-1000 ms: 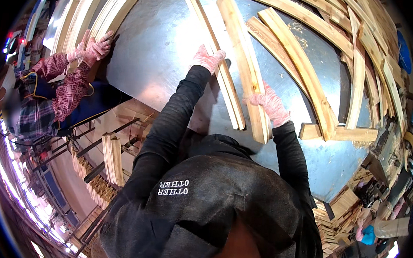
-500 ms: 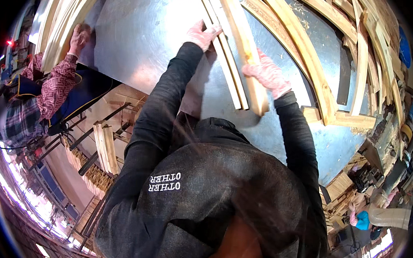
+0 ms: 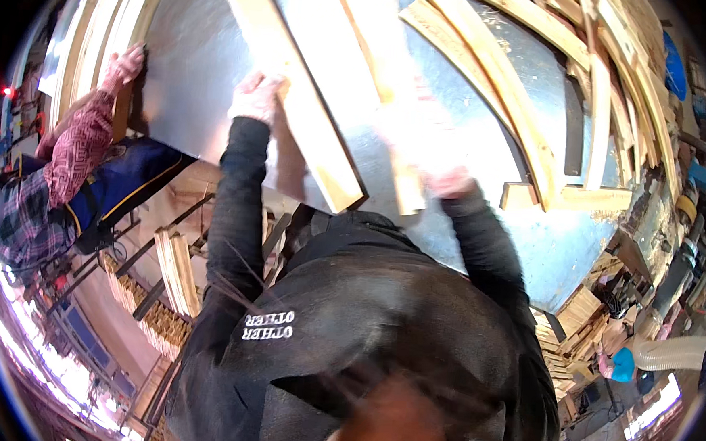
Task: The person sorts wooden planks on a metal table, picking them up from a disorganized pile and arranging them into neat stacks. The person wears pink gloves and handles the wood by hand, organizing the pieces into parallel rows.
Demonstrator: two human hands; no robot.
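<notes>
My left hand (image 3: 255, 99), in a pale pink glove, grips the left edge of a wooden board (image 3: 304, 96), which slants across the metal table (image 3: 189, 65). A second wooden board (image 3: 407, 187) lies to its right, with a gap between them; its upper part is blurred. My right hand (image 3: 442, 157), also gloved in pink, is smeared by motion along that second board's right side. Its fingers do not show clearly enough to tell whether they hold the board.
Curved wooden strips (image 3: 499, 84) lie to the right, crossing a short block (image 3: 597, 200). More strips (image 3: 620, 83) pile up at the far right. On the left, a co-worker's hand (image 3: 124, 67) touches a stack of boards (image 3: 97, 39). Stacked wood (image 3: 176, 270) stands below the table.
My left hand has moved left with its board, widening the gap between the two boards. My right hand has shifted slightly left and down. The co-worker's hand has moved a little left.
</notes>
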